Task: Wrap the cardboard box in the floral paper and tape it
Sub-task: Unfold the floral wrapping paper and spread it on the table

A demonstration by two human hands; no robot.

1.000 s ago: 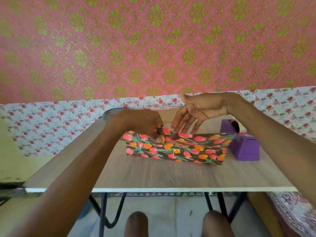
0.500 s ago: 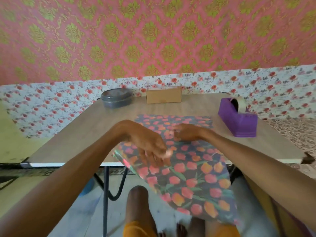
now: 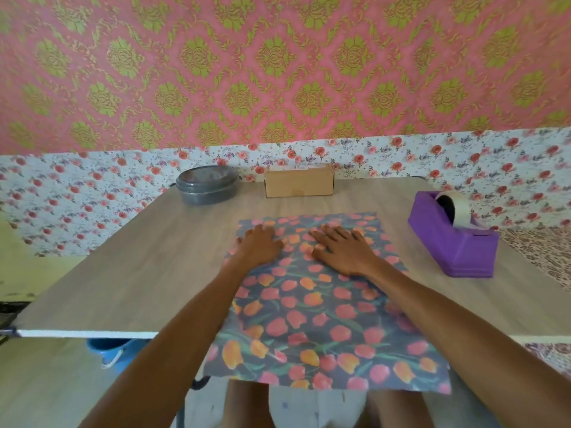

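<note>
The floral paper (image 3: 312, 307), dark with red and orange tulips, lies unfolded on the wooden table (image 3: 148, 261), and its near part hangs over the front edge. My left hand (image 3: 259, 245) and my right hand (image 3: 343, 248) rest flat on its far half with fingers spread. The cardboard box (image 3: 299, 182) stands bare at the back of the table, apart from the paper. A purple tape dispenser (image 3: 452, 234) with a roll of tape sits to the right of the paper.
A grey lidded container (image 3: 207, 184) stands at the back left beside the box. A blue tub (image 3: 114, 350) sits on the floor under the table's front left. My knees show below the overhanging paper.
The folded paper was opened out and spread flat over the table. Both hands moved from holding it in the air to pressing on it. The view tilted down.
</note>
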